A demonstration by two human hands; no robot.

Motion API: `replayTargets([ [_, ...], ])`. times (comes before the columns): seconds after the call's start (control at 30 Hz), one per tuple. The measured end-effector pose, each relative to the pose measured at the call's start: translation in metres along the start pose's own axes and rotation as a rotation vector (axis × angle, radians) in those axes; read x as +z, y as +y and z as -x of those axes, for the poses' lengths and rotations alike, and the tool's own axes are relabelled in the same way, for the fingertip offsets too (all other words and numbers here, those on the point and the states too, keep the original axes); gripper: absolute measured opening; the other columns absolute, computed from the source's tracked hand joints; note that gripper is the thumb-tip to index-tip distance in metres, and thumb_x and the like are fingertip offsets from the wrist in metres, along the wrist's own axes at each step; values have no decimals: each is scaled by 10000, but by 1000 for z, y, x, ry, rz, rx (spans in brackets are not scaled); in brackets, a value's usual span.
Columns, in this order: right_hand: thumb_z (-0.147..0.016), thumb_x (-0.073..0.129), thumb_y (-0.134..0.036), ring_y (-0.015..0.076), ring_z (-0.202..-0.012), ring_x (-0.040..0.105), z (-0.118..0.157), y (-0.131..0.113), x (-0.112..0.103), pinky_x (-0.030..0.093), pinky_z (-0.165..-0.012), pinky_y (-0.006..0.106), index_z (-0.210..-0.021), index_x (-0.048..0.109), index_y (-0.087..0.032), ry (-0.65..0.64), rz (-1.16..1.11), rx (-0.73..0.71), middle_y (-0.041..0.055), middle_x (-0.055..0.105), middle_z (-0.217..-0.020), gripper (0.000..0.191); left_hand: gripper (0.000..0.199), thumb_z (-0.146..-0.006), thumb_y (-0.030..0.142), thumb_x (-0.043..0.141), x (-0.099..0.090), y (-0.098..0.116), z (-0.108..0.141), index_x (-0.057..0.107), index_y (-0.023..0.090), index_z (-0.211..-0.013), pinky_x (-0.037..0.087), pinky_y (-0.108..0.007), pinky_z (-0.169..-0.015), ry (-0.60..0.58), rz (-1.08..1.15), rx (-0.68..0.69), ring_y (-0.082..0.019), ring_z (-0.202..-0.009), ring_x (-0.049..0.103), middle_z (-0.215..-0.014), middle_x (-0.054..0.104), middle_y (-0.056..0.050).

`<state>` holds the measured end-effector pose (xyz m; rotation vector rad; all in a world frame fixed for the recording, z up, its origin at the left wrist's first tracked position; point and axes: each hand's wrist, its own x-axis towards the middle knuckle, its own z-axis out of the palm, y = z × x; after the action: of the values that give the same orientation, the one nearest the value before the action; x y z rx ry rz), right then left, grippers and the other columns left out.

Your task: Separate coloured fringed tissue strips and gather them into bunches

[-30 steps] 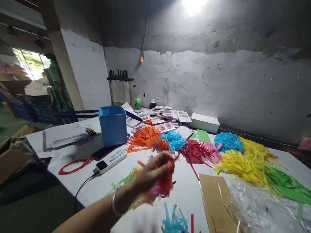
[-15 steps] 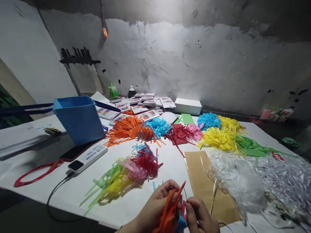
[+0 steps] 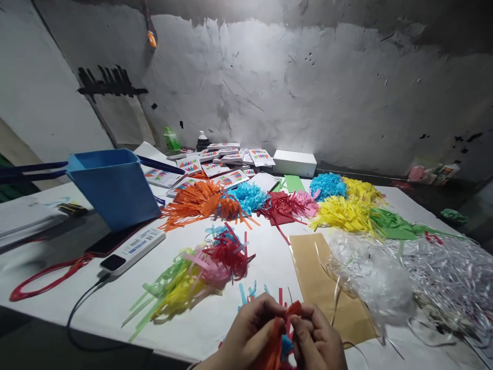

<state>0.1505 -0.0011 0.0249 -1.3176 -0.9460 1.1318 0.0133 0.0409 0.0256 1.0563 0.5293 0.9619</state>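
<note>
Near the front edge of the table, my left hand is closed on a fringed orange tissue paper tassel. My right hand pinches the same tassel's narrow top, its fingertips almost touching those of the left. A thin dark strand sticks up behind the fingers; its lower end is hidden. Blue paper shows between my palms, with red and light blue strips lying just behind the hands. Farther left rests a bunch of tassels in green, yellow, pink, red and blue.
Several fringed paper piles line the back. At right are a brown paper sheet, clear plastic and silvery strips. A blue bin, a white power bank and printed packets stand left and behind.
My right hand has come up and left, from the thin dark strand onto the orange tassel's top. The tassel's tip now bends to the right. The view has shifted slightly.
</note>
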Motion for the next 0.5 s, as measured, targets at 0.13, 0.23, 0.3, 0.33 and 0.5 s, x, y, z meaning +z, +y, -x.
replayTargets([
  [0.13, -738, 660, -757, 76, -360, 409, -2, -1, -2, 283, -406, 182, -1070, 575, -167, -73, -122, 56, -69, 520, -450, 683, 210, -956, 434, 594, -7, -3, 3, 631, 230, -986, 487, -283, -646, -178, -143, 103, -164, -638, 649, -741, 696, -35],
  [0.23, -787, 639, -722, 57, -367, 375, -4, 6, -8, 278, -417, 180, -837, 587, -169, -115, -112, 48, -74, 465, -429, 557, 254, -933, 432, 618, -13, 13, 2, 696, 203, -1009, 497, -333, -794, -194, -471, 161, -224, -846, 667, -922, 720, -104],
  [0.3, -831, 606, -694, 58, -392, 354, -4, 12, -11, 282, -426, 185, -811, 588, -171, -91, -65, 5, -81, 436, -450, 523, 301, -907, 441, 651, -15, 26, -1, 723, 198, -1070, 480, -350, -873, -188, -576, 130, -256, -973, 646, -1040, 713, -127],
  [0.33, -852, 588, -676, 63, -411, 355, -3, 14, -11, 281, -432, 189, -809, 593, -172, -82, -29, -30, -78, 435, -470, 506, 325, -897, 453, 661, -15, 31, -3, 732, 199, -1088, 475, -350, -881, -175, -577, 112, -260, -989, 640, -1055, 710, -127],
  [0.5, -920, 525, -582, 86, -495, 393, 4, 15, -4, 260, -453, 204, -792, 599, -190, -101, 109, -186, -60, 430, -568, 419, 280, -893, 423, 682, -5, 32, -11, 780, 176, -808, 462, -291, -745, -10, -540, 150, -203, -772, 619, -789, 694, -78],
])
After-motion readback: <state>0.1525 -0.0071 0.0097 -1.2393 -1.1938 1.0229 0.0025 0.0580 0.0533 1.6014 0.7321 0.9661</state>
